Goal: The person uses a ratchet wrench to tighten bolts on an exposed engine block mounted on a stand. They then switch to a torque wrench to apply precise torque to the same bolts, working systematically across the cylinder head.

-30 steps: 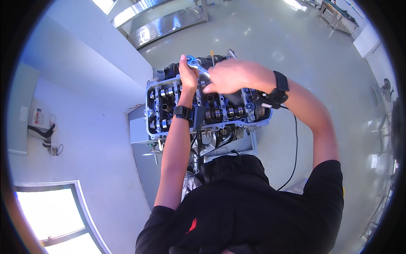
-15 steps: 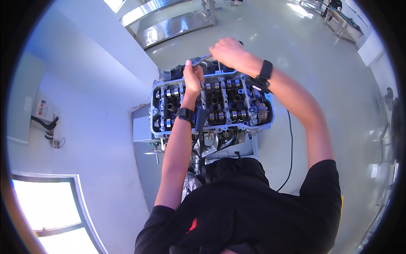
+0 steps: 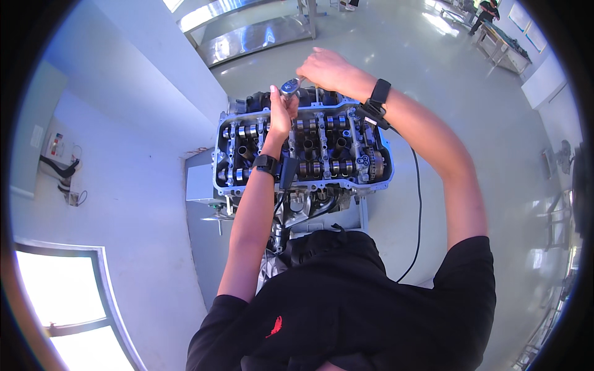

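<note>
**Ratchet wrench [image 3: 289,88] handle: swung from about four o'clock to about two o'clock, as seen from its head**

Shifted since one second ago: right hand [image 3: 325,67], from above the open engine [image 3: 309,146] to beyond its far edge. Unchanged: left hand [image 3: 282,116], at the ratchet's head. Dial centre: middle of the engine; twelve o'clock, away from the person.

Right hand: between twelve and one o'clock, closed in a fist around the handle. Left hand: at eleven o'clock, curled just below the round head, thumb on one side, fingers on the other; underside of the grip hidden. Ratchet wrench: between eleven and twelve o'clock, over the engine's far edge; cannot tell what is engaged at the lower end.

Inside the engine: rows of cam lobes [image 3: 249,131], running from nine to three o'clock; round gear-like part [image 3: 376,164], near three o'clock. Black cable [image 3: 421,198]: at four o'clock. Steel bench [image 3: 253,46]: farther off, at eleven o'clock. Co-worker [image 3: 487,12]: distant, at two o'clock.
</note>
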